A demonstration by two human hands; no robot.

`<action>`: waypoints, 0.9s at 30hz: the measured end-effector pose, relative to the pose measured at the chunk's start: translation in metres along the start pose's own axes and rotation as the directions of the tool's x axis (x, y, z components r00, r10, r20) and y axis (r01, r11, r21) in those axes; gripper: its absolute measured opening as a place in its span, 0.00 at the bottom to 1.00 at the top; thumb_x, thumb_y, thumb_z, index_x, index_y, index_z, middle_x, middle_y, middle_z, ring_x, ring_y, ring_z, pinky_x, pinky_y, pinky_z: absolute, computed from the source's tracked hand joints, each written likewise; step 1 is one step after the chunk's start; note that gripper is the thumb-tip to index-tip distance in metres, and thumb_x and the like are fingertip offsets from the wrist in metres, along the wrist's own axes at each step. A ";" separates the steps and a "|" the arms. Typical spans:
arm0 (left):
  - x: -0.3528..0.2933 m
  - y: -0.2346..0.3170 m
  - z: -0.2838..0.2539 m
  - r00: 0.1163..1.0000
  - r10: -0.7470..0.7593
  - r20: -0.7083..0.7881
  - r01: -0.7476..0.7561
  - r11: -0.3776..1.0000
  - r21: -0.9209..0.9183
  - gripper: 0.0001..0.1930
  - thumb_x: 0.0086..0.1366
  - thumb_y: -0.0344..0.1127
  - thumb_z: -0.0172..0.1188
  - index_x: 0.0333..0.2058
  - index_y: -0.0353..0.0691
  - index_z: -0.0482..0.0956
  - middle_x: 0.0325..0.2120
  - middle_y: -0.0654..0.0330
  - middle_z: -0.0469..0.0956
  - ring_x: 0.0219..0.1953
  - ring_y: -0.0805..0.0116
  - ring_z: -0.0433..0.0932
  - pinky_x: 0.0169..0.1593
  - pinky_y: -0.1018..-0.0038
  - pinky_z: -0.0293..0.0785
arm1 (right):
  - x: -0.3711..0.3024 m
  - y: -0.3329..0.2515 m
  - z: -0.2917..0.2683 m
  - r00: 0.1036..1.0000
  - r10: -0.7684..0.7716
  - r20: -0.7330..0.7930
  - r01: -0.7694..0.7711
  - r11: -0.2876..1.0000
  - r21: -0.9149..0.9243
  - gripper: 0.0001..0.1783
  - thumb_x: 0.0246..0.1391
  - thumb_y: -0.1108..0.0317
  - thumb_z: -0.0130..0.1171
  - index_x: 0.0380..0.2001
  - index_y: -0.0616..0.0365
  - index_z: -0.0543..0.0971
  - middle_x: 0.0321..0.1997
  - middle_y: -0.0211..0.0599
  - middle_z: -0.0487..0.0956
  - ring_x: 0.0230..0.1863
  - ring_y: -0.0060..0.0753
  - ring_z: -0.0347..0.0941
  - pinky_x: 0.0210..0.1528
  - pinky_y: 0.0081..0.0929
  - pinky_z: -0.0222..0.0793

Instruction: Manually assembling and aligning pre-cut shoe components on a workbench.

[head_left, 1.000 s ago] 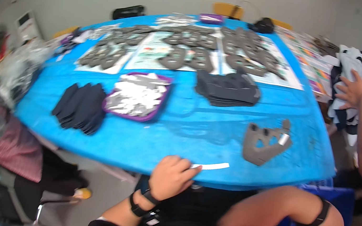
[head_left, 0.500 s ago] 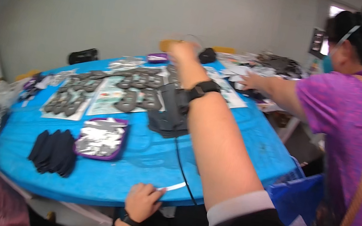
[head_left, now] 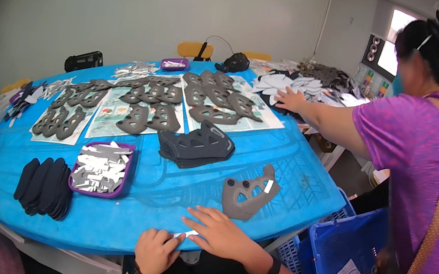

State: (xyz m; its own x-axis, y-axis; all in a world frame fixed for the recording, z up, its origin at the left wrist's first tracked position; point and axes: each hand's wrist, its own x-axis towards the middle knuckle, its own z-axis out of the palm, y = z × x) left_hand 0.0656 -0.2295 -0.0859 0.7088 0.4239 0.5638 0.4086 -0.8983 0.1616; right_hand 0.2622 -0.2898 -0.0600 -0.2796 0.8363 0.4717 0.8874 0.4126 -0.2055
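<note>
Over the table's front edge, my left hand (head_left: 155,252) pinches one end of a short white strip (head_left: 189,234). My right hand (head_left: 222,236) meets it from the right, thumb at the strip's other end and upper fingers stretched out. Just beyond the right hand lies a grey foam pad (head_left: 247,193) with cut-outs, round dark dots and one white strip stuck on it. A stack of dark grey cut-out pads (head_left: 195,146) sits farther back. Left of it, a purple tray (head_left: 128,180) holds many loose white and grey strips.
Dark oval pads (head_left: 44,188) lie at the front left. Grey cut-out pads (head_left: 146,118) cover paper sheets on the blue table (head_left: 174,193). At the right, a co-worker (head_left: 424,155) in purple reaches toward white pieces (head_left: 290,85). Blue crates (head_left: 350,242) stand beside the table.
My right arm was stretched far across the table; it has come back beside my left hand and meets the strip. The grey foam pad now shows where my forearm was.
</note>
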 end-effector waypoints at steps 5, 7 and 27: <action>0.002 -0.002 0.000 1.000 0.012 0.011 -0.012 1.000 -0.019 0.23 0.34 0.34 0.67 0.36 0.51 0.79 0.27 0.64 0.70 0.30 0.61 0.68 0.34 0.68 0.63 | -0.005 0.016 0.023 1.000 0.027 0.014 -0.029 0.991 0.127 0.19 0.53 0.60 0.52 0.46 0.56 0.74 0.53 0.41 0.69 0.55 0.43 0.64 0.55 0.37 0.61; -0.002 -0.003 0.000 1.000 -0.024 -0.002 0.024 1.000 0.004 0.23 0.34 0.33 0.67 0.36 0.51 0.79 0.27 0.64 0.70 0.30 0.62 0.68 0.34 0.68 0.63 | -0.006 0.015 0.025 0.999 0.024 0.037 -0.031 0.982 0.186 0.18 0.53 0.60 0.52 0.45 0.56 0.74 0.53 0.41 0.70 0.54 0.42 0.65 0.54 0.37 0.62; -0.009 -0.004 0.021 0.996 0.056 -0.076 -0.053 0.998 0.040 0.13 0.49 0.31 0.52 0.36 0.36 0.73 0.30 0.61 0.69 0.34 0.66 0.70 0.39 0.73 0.68 | -0.004 -0.005 0.020 0.983 -0.183 0.021 0.182 0.982 0.054 0.23 0.36 0.59 0.63 0.38 0.57 0.76 0.34 0.34 0.73 0.36 0.40 0.68 0.40 0.35 0.63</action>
State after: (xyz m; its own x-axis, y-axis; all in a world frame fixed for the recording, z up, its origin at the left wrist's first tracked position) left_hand 0.0700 -0.2269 -0.1086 0.6851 0.3628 0.6318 0.3929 -0.9142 0.0989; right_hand 0.2518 -0.2877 -0.0774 -0.4452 0.7539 0.4831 0.8007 0.5767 -0.1621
